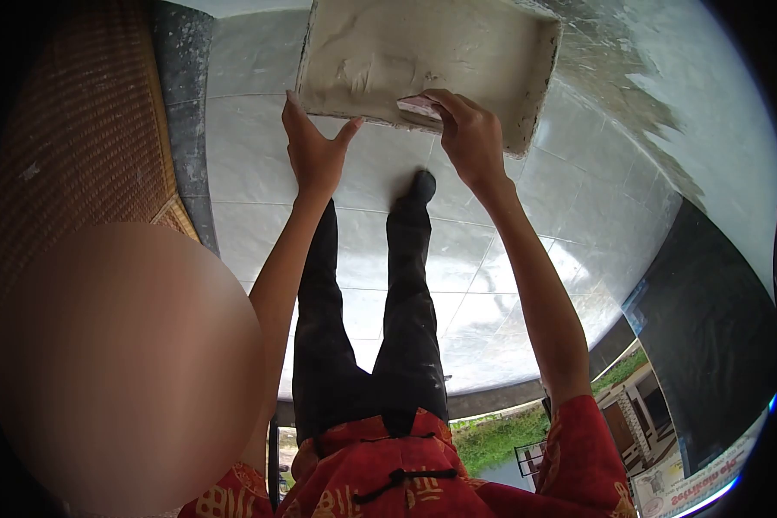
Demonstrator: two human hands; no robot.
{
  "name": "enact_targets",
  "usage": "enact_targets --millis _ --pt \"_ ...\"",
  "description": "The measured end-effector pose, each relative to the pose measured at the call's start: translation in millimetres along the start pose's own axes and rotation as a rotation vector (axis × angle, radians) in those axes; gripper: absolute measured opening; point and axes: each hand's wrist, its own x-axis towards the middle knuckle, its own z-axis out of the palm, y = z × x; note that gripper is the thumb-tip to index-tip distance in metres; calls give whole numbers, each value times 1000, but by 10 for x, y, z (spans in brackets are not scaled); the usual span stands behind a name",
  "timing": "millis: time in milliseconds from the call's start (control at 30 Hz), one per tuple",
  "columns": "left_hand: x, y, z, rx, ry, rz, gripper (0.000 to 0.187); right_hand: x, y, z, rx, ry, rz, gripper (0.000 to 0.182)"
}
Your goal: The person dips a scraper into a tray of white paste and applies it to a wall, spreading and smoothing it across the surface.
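A shallow rectangular tray [531, 104] with a crusted rim and a smeared grey-beige coating inside lies at the top of the head view. My right hand [472, 138] pinches a small pinkish-white block [420, 107] against the tray's inner near side. At the tray's near left corner is my left hand [317, 147], its thumb and fingers spread apart near the rim, holding nothing. Part of the block is hidden behind my right fingers.
Pale floor tiles [483, 207] lie under the tray. My dark-trousered legs [406, 285] stretch toward it. A woven mat [86, 129] is at the left, a dark panel [708, 319] at the right. A blurred round shape [125, 371] covers the lower left.
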Motion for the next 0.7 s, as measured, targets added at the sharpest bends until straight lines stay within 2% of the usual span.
enact_targets --millis 700 --pt "-4 124 -67 50 4 -56 107 -8 -120 -172 6 -19 -50 25"
